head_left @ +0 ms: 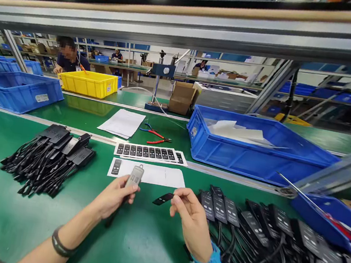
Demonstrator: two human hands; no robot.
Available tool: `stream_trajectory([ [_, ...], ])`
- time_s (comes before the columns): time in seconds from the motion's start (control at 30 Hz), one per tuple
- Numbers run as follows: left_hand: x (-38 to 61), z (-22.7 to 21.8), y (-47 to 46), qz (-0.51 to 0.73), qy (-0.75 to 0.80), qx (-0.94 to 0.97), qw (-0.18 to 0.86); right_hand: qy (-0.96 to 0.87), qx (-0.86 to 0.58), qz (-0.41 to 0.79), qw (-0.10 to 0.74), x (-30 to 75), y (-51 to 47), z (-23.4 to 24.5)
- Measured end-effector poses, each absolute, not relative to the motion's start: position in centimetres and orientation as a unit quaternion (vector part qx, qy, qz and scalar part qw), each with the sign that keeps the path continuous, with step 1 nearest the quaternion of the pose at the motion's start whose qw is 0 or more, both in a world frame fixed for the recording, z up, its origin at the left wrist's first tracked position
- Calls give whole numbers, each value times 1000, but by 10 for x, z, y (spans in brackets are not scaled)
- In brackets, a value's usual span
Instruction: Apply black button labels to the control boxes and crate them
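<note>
My left hand [118, 197] is closed around a small flat controller box [136, 175], greyish on its upper face, with a dark cable hanging below. Between the thumb and finger of my right hand [190, 213] is a black label [163, 198], tilted and held by one end. The label and the box are apart. Just beyond my hands lies a white backing sheet [152, 174] with one dark label [116, 167] at its left end. Behind it sits a strip of several black labels [146, 151].
Cabled black controllers are piled at left [64, 145] and right [255, 227]. Red-and-blue-handled pliers [158, 137] lie by white papers [122, 122]. Blue bins [257, 157] and a yellow bin [88, 84] stand behind. A metal rail [177, 30] crosses overhead; a co-worker [69, 56] is across.
</note>
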State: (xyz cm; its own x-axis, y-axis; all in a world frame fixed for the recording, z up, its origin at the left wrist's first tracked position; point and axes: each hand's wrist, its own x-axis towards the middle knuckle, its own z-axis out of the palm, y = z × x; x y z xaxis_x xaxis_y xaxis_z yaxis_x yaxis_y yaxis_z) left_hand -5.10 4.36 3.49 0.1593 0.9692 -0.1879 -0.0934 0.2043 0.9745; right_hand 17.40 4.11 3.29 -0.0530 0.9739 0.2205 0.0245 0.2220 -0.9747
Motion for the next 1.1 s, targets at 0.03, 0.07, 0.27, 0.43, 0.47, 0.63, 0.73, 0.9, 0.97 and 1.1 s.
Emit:
stream_trajectory([
  [0.03,-41,32,38,437,433,408,675,-560,-436,460,533,174,41,32],
  [0.07,-33,30,33,431,404,377,714,-550,-436,472,533,173,41,31],
  [0.27,-15,23,15,372,357,364,775,-526,-458,498,516,169,41,27],
  [0.43,-10,22,9,346,342,360,796,-540,-482,477,498,163,38,31],
  [0.47,-10,22,8,343,339,359,799,-546,-484,472,495,163,38,32],
  [0.63,-11,25,6,342,328,361,803,-557,-485,472,481,161,35,33],
  [0.73,-12,25,6,335,326,371,802,-555,-486,479,476,162,35,34],
  [0.9,-11,24,7,332,334,385,793,-551,-490,477,477,161,34,35],
  [0.97,-10,24,6,333,338,391,788,-549,-493,475,480,160,34,35],
  [1.1,-9,23,5,334,339,407,780,-541,-498,472,486,159,34,33],
])
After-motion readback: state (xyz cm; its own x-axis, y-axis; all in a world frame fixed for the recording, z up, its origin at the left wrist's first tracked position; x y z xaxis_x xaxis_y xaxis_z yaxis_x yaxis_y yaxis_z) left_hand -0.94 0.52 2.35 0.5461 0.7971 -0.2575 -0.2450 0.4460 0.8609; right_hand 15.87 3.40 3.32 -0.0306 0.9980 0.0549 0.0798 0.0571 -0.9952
